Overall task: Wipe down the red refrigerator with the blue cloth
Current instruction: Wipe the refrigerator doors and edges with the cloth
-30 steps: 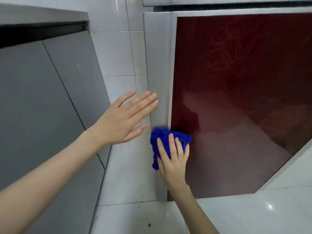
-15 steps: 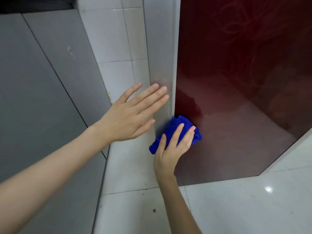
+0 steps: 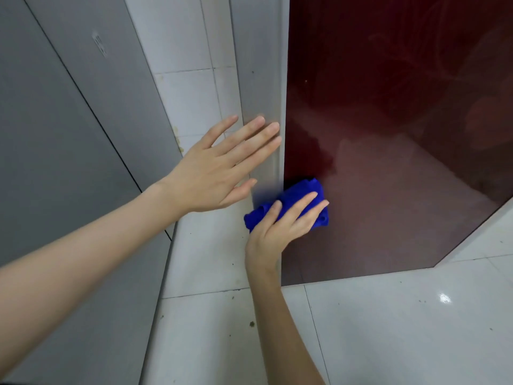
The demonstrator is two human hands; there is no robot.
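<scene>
The right hand pressed the bunched blue cloth against the glossy front of the red refrigerator. It was low on the door, just inside the left edge. The fingers lay almost straight over the cloth rather than gripping it, and the thumb was hidden. This probably spread the pressure so the wad slid flat over the panel. The near end of the cloth hung past the door edge, over the grey side panel.

The left hand was released and held nothing. Its straight fingers pointed at that side panel and reached its front edge, though contact could not be told. It seemed placed there to brace the body while reaching low. A grey cabinet stood to the left, with the tiled floor below.

A second earlier the right fingers had pointed straight up over the cloth at the same edge. They had since swung to slant rightward, and the cloth had moved slightly further onto the red face. The left hand had kept its spread pose beside the edge.
</scene>
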